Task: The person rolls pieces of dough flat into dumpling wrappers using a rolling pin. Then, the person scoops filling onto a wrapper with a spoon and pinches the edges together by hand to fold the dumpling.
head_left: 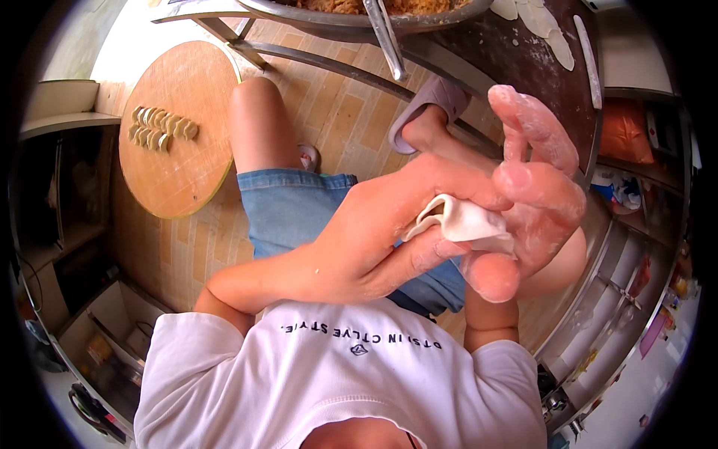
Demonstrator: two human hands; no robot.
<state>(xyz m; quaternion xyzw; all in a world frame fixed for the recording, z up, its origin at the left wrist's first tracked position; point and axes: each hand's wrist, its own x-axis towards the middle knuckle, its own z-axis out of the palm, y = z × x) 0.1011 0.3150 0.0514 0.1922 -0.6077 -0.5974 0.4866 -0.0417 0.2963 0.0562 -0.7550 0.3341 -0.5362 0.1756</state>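
A folded white dough wrapper (475, 226) is held between both hands, in front of the lap. My left hand (389, 224) comes in from the left and pinches its open, ruffled side between thumb and fingers. At the right, my right hand (542, 191), dusted with flour, has its thumb and bent index finger around the wrapper's other end; its remaining fingers are raised and curled. What lies inside the fold is hidden. Two rows of small dumplings (161, 127) rest on a round wooden board (179, 176) at the left.
At the top, a metal bowl (336, 24) of filling has a metal utensil handle (384, 37) over its rim. Flat wrappers (544, 31) and a thin, floury stick (588, 61) lie on the dark table (493, 63). Shelves (643, 172) stand at the right. A foot wears a pink slipper (422, 108).
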